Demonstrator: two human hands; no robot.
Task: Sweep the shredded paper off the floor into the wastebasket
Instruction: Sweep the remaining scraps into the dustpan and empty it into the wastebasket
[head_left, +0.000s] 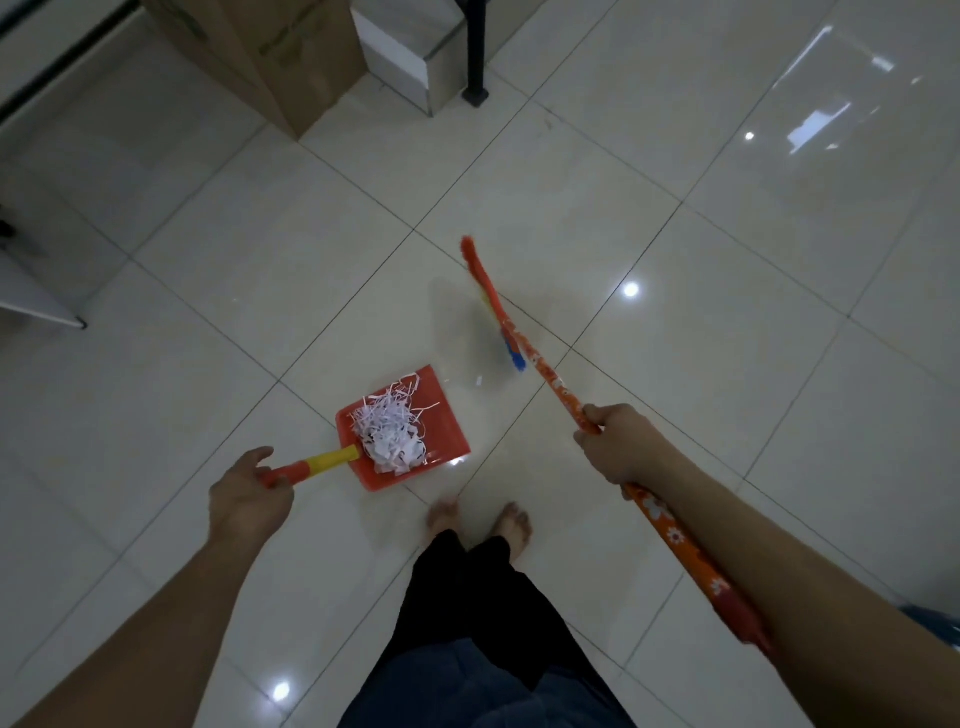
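On the tiled floor (260, 270), shredded paper (389, 431) lies heaped in a red dustpan (441, 415).
Left hand (249, 499) grips the dustpan's red-and-yellow handle (317, 465); right hand (615, 444) is curled round the orange broom (519, 338) handle, bristles ahead of two bare feet (480, 519).

Count: 1 dustpan (410, 436), 1 paper pile (389, 434), 1 broom (498, 306), 2 hands (249, 493), 2 boxes (280, 57), 2 feet (444, 517).

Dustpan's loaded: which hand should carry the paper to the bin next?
Left. The left hand already grips the dustpan handle, shredded paper piled inside; the right hand holds only the broom.
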